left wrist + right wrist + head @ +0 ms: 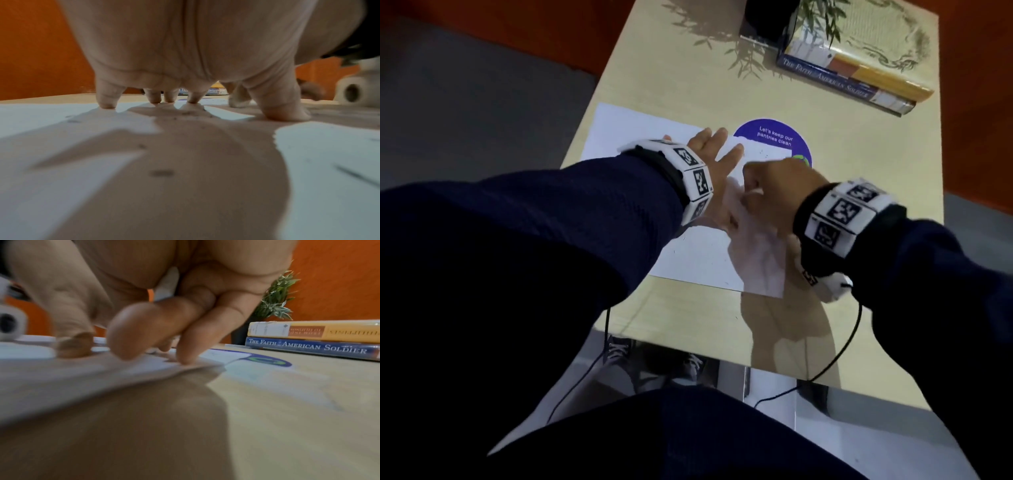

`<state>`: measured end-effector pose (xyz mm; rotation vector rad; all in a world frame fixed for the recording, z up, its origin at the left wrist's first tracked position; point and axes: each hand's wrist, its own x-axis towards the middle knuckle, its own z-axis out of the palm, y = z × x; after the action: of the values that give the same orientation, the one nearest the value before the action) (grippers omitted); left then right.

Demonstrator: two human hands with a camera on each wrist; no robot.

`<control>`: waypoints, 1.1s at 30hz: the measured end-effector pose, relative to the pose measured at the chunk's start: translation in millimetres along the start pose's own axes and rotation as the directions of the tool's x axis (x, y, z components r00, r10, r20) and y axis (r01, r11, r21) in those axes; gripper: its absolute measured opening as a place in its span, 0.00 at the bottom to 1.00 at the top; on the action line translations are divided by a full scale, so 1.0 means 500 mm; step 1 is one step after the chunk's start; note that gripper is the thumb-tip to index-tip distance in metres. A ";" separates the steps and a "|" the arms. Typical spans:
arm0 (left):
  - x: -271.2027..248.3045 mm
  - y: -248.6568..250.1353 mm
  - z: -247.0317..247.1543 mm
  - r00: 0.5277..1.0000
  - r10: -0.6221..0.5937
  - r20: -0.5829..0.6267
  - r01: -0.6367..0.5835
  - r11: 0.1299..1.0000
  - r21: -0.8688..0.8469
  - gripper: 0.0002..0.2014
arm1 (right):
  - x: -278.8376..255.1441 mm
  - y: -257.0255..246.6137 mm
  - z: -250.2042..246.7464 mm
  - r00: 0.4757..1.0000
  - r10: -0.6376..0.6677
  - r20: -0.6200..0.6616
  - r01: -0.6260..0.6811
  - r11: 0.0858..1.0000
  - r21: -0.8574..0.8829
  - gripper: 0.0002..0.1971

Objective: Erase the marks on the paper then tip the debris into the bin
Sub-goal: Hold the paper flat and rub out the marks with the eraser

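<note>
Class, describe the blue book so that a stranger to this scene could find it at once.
Start at the pale wooden table and look to its far right corner, beside the potted plant. Two books lie stacked there; the blue book is the lower one, under the yellow book.

Left hand (pixel 714 157) lies flat on the white paper (pixel 688 253), fingers straight and spread, pointing toward 1 o'clock. Right hand (pixel 774 192) at 3 o'clock of it — fingers curled down onto the sheet, blurred; what they hold cannot be told. Small dark specks (pixel 674 251) dot the paper near its 6 o'clock edge. The sheet partly covers a round purple sticker (pixel 774 133) reading "Let's keep our pantries clean". Pale wooden table (pixel 688 318) beneath. At 1 o'clock — 2 stacked books (pixel 859 82), leafy plant (pixel 822 17) beside them. Both wrists wear marker-patterned bands.
</note>
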<state>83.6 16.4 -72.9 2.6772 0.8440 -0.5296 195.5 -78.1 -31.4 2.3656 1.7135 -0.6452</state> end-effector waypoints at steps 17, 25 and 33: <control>-0.064 0.015 0.006 1.000 0.002 -0.020 -0.002 1.000 0.008 0.55 | -0.003 -0.014 -0.016 0.999 0.040 0.014 -0.040 0.998 0.041 0.09; -0.065 0.015 0.004 1.000 0.009 -0.020 -0.010 1.000 -0.005 0.55 | -0.003 -0.029 -0.029 1.000 -0.013 -0.025 0.012 0.999 -0.033 0.08; -0.067 0.016 0.004 0.999 0.004 -0.034 -0.004 1.000 -0.005 0.56 | -0.012 -0.038 -0.022 1.000 0.019 -0.016 -0.020 0.999 -0.034 0.06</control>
<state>62.3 -7.2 -59.1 2.6894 0.8483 -0.4822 178.9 -72.7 -16.4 2.3674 1.6919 -0.5919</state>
